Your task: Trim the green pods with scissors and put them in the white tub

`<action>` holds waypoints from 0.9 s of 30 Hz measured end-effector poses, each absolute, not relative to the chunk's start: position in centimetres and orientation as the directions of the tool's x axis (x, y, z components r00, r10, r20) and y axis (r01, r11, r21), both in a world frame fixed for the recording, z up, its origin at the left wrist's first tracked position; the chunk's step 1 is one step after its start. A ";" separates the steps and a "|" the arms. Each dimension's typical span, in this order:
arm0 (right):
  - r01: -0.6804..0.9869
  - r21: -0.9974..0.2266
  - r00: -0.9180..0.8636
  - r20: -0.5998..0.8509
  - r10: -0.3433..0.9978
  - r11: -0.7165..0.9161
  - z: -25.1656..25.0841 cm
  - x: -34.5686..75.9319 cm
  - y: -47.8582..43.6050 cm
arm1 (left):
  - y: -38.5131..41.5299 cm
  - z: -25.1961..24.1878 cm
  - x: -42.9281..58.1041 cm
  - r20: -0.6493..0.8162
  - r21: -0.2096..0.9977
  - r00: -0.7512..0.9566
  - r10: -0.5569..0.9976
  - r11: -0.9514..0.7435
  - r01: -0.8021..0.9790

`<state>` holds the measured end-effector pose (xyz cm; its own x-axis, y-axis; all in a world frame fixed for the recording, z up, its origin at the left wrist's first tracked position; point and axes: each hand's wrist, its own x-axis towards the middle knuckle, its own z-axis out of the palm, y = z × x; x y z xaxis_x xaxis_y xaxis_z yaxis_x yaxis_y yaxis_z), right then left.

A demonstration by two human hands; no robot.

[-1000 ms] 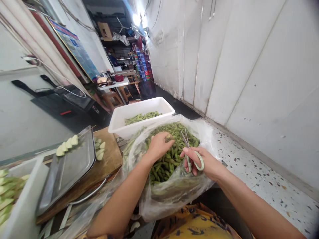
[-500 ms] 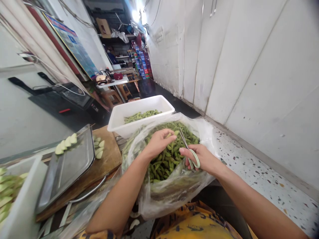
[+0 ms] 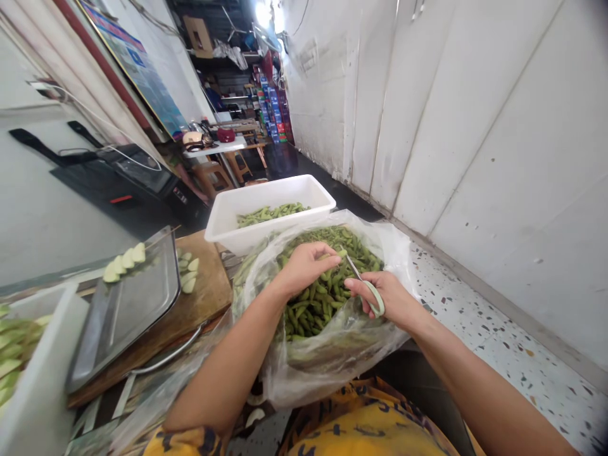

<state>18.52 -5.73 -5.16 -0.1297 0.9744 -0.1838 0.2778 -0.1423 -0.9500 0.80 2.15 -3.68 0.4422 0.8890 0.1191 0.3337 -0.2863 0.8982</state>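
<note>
A clear plastic bag (image 3: 327,373) full of green edamame pods (image 3: 311,310) lies open in front of me. Over the pods, my left hand (image 3: 308,266) pinches a single edamame pod (image 3: 341,253) between thumb and fingertips. My right hand (image 3: 387,297) is closed around the pale green handles of a pair of scissors (image 3: 375,297). The scissor blades point up and left, with their tips at the pinched pod. Behind the bag stands a white plastic tub (image 3: 270,231) with more edamame pods lying in its bottom.
To the left, a metal tray (image 3: 137,304) rests on a wooden board (image 3: 209,278), with a skewer of pale green slices (image 3: 124,261) across it. A white bin (image 3: 52,354) of similar slices sits at the far left. A white wall (image 3: 475,126) runs along the right.
The scissors have swung toward my left hand, so their tips meet the pod, and the blades have come together. My left hand has shifted slightly right. The view has tilted a little.
</note>
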 end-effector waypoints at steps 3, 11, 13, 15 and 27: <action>0.242 -0.955 -0.135 -0.206 0.969 -0.170 -5.0 18.4 -5.8 | 2.4 -3.8 0.9 0.070 0.981 0.361 0.930 -0.131 0.146; 0.172 -0.966 -0.232 -0.229 0.945 -0.192 -4.9 18.4 -5.6 | 2.8 -3.1 0.8 -0.049 0.970 0.367 0.929 0.132 -0.206; 0.191 -0.964 -0.236 -0.228 0.944 -0.185 -4.9 18.4 -5.5 | 2.6 -3.0 0.9 -0.073 0.966 0.380 0.922 0.160 -0.201; 0.216 -0.960 -0.243 -0.227 0.943 -0.175 -4.8 18.2 -5.4 | 2.5 -2.9 1.0 -0.075 0.965 0.383 0.921 0.164 -0.205; 0.174 -0.963 -0.134 -0.231 0.964 -0.207 -3.8 17.7 -5.6 | 2.2 -2.6 1.1 -0.030 0.983 0.366 0.930 0.093 -0.155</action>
<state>17.69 -5.62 -3.78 -0.1338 0.9637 -0.2313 0.1740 -0.2069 -0.9628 1.11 2.25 -2.62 0.3661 0.9301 -0.0302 -0.1553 0.0930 0.9835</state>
